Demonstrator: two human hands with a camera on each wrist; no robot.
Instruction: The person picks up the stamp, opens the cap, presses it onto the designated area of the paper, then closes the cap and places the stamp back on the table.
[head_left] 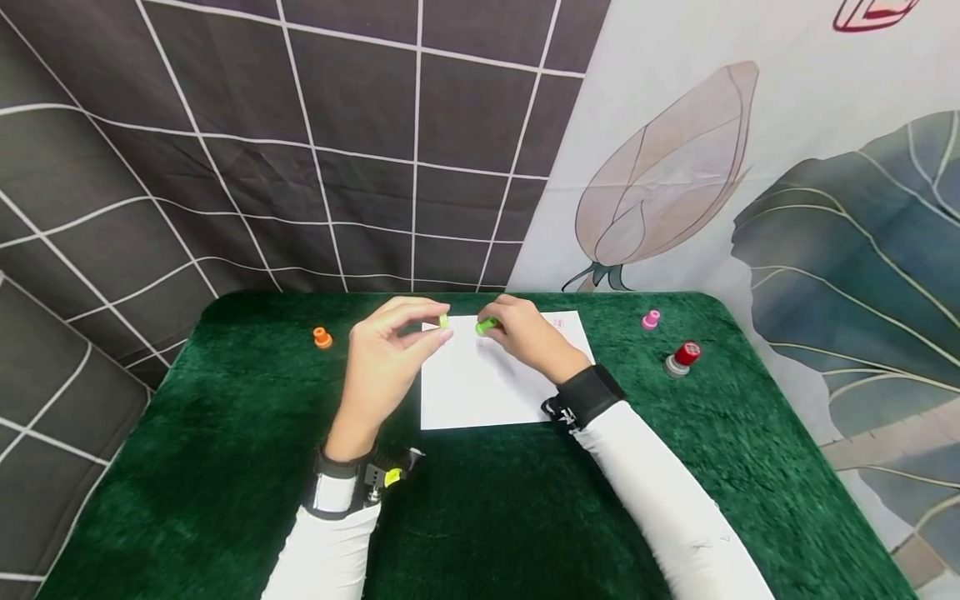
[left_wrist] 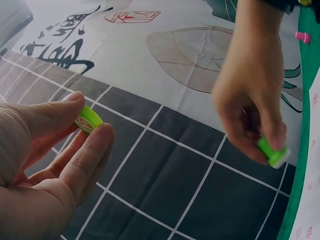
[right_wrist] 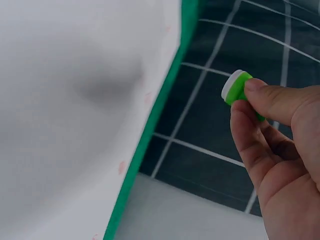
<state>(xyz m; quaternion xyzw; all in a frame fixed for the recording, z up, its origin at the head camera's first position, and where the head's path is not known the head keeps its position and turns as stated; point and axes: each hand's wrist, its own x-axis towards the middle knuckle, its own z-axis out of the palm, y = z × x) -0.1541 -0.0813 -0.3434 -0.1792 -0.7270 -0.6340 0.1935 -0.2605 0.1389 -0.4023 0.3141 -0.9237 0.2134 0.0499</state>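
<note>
My left hand (head_left: 386,350) pinches a small round green cap (left_wrist: 89,119) between thumb and fingertips, near the paper's left edge in the head view. The cap's face shows a printed pattern. In my right hand (head_left: 528,333) is a green toy stamp (right_wrist: 240,89), gripped by its handle between thumb and fingers. Its white-rimmed end points away from the fingers. Both hands are raised and a short distance apart. Under them lies a white sheet of paper (head_left: 480,392) with small red stamp prints (head_left: 558,323) along its far edge.
An orange stamp (head_left: 322,337) stands on the green cloth (head_left: 225,467) to the left. At the right are a pink stamp (head_left: 650,319) and a red-and-grey stamp (head_left: 682,359). A dark gridded curtain (head_left: 360,192) rises behind the table.
</note>
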